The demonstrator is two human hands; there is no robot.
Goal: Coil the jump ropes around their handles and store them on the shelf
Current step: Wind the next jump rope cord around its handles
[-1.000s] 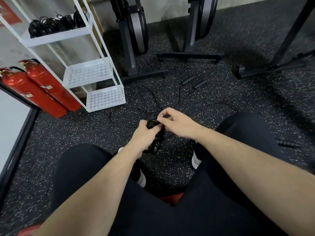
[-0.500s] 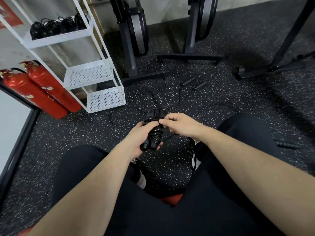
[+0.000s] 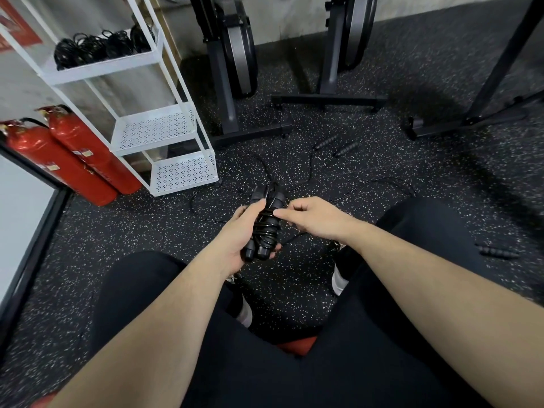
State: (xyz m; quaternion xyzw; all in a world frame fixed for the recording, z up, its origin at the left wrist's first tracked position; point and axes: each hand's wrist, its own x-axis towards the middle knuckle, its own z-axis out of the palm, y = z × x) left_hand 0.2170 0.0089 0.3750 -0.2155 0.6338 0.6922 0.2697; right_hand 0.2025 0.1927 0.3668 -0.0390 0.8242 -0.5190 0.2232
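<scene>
My left hand grips a black jump rope, its two handles held side by side with cord wound round them. My right hand pinches the cord at the bundle's right side, and a loose length trails down from it to the floor. Another rope's two handles lie on the floor ahead, cord spread out toward me. A single handle lies at the right. On the top tier of the white shelf, at the upper left, sit several coiled ropes.
Two red fire extinguishers lean beside the shelf. Dark exercise-machine bases stand ahead and a slanted frame at the right. I sit with my black-clad knees either side of the speckled rubber floor. A dark-framed panel runs along the left.
The bundle has turned from lying across my left hand to standing upright, handle ends toward me. My right hand came off the top and now pinches cord at its side.
</scene>
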